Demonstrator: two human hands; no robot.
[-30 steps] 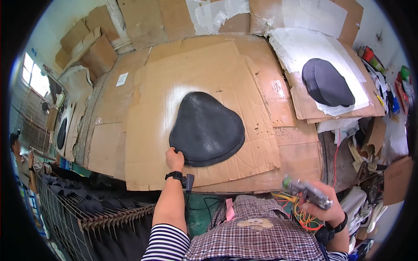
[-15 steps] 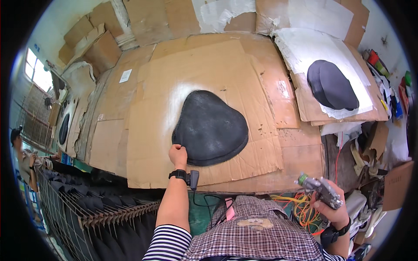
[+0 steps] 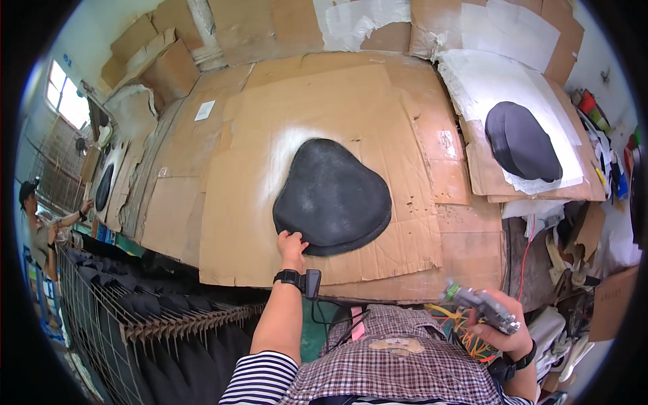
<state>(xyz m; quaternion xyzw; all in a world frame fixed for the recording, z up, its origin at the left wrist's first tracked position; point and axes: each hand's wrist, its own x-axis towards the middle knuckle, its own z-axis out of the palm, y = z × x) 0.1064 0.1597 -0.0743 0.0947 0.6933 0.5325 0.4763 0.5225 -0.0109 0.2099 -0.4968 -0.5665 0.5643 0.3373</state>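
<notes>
Fingertips of the left hand (image 3: 293, 250) rest at the near-left edge of the black pad (image 3: 334, 196), perhaps to steady it; whether they pinch it, I cannot tell. Cardboard (image 3: 250, 148) beneath the pad probably shields the bench. Well to their right, the right hand (image 3: 505, 327) is wrapped around a metal gun-shaped tool (image 3: 482, 307), tip leftward. Left and nearer the body than the left fingers, a wire rack (image 3: 123, 329) holds dark pieces (image 3: 162, 371).

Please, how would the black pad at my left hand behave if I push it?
Lying flat, the pad would probably slide, not roll or tip. It looks thin for its width, so it may flex and feel light.
</notes>
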